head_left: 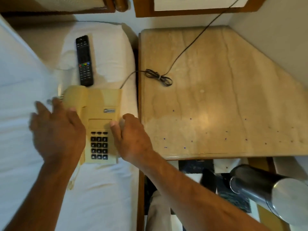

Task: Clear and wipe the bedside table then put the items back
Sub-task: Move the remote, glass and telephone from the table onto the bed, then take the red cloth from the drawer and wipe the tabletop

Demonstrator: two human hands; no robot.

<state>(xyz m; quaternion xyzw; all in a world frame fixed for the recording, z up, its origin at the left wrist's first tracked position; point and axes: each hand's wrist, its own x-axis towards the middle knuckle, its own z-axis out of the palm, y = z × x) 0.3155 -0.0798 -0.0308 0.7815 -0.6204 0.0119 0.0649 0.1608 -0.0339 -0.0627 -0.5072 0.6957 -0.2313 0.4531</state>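
Observation:
A beige push-button telephone (100, 105) lies on the white bed (20, 155), its handset on the cradle at the left. My right hand (133, 139) grips the phone's right edge, thumb on top beside the keypad. My left hand (56, 130) is blurred, fingers spread, with its thumb against the handset's left side. A black remote control (84, 60) rests on the pillow (113, 47) just beyond the phone. The phone's dark cord (158, 77), bundled in a tie, runs across the bare beige marble top of the bedside table (225, 105) on the right.
A shiny metal cylinder bin (266, 189) stands on the floor at the lower right, below the table's front edge. The wooden bed frame (140, 189) separates bed and table. A wall borders the table's right side, and the cord climbs up the back wall.

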